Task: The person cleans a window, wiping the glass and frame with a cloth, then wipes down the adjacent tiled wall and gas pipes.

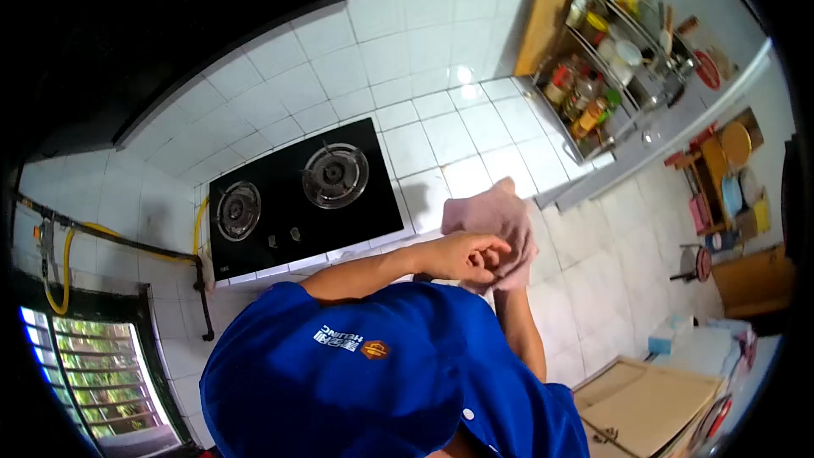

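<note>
A dusty-pink cloth (487,214) hangs in loose folds between my hands, in front of my blue top and right of the stove. My left hand (462,256) reaches in from the left with its fingers curled against the cloth; its grip is partly hidden. From below comes my right forearm (521,335), and the cloth covers most of my right hand, which appears to hold it from behind. Both hands are at chest height, apart from the counter.
A black two-burner stove (297,203) is set in the white-tiled counter (432,136). At the back right, a metal rack (577,140) holds bottles and jars beside a wooden board (547,21). A cardboard box (649,394) is at lower right, a red stool (699,263) farther off.
</note>
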Tool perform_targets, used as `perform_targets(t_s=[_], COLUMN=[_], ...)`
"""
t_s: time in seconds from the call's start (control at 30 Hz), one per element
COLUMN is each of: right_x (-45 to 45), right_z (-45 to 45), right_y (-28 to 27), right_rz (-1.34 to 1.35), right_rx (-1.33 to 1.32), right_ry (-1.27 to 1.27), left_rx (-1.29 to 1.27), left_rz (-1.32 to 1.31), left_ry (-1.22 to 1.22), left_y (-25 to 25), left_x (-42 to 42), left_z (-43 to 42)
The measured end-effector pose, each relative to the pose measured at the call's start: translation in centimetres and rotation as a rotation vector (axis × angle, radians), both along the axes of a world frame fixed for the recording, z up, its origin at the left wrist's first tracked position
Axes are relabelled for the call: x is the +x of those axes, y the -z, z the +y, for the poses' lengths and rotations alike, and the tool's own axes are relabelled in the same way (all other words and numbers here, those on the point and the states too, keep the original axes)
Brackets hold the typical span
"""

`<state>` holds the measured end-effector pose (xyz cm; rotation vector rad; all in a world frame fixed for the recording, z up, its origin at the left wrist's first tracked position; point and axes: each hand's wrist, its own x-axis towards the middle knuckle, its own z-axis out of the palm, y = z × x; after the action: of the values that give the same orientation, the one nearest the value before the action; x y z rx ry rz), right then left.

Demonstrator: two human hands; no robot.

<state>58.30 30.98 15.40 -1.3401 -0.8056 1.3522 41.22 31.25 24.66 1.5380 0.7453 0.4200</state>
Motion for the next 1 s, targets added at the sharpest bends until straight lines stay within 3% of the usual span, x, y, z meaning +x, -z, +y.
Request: perform_targets(t_s=[0.07, 0.17, 0.2, 0.27, 0.3, 0.33, 0.37, 0.43, 0.57, 0.8, 1.0], right_x=[1.4, -1.5, -2.7, -6.1, -6.4, -5.9, -5.6, -5.7, -8.1, -11.1, -12.6], right_z=[1.5, 4.2, 5.4, 4.7, 6.0, 7.7, 8.0, 8.8, 9.7, 7.6, 2.9], right_y=[4.3, -1.4, -2.7, -12.0, -8.9, -3.1, -2.6, -2.0, -2.0, -1.9, -1.4], right_rz=[-0.814, -1.144, -1.224, -1.248, -1.255, -1.060, -0.970, -0.779, -0.569, -0.426, -0.382], right_rx=[0.308, 0.688, 0.669, 0.232, 0.234, 0.367, 0.420, 0.534, 0.644, 0.709, 0.748], right_ry=[-0.333, -0.471, -0.462, -0.510, -0.541, -0.546, -0.550, -0.567, -0.654, -0.847, -1.041], left_rx=[0.052, 0.145, 0.168, 0.198, 0.159, 0.151, 0.142, 0.085, 0.023, 0.029, -0.094], left_rz=[-0.058, -0.049, -0.100, -0.147, -0.162, -0.152, -0.147, -0.309, -0.384, -0.428, -0.679], left_ry=[-0.203, -0.470, -0.556, -0.693, -0.738, -0.799, -0.854, -0.921, -1.028, -1.184, -1.280], left_y=[2.2, 1.9, 2.0, 2.7, 2.5, 2.7, 3.1, 2.9, 2.6, 1.3, 0.4], left_x=[-1.2, -3.0, -3.7, -5.1, -5.9, -6.6, -7.2, -8.1, -9.2, -8.1, -8.9], left_z=[1.1, 1.5, 1.5, 1.2, 0.9, 0.6, 0.2, -1.1, -4.0, -7.9, -11.2])
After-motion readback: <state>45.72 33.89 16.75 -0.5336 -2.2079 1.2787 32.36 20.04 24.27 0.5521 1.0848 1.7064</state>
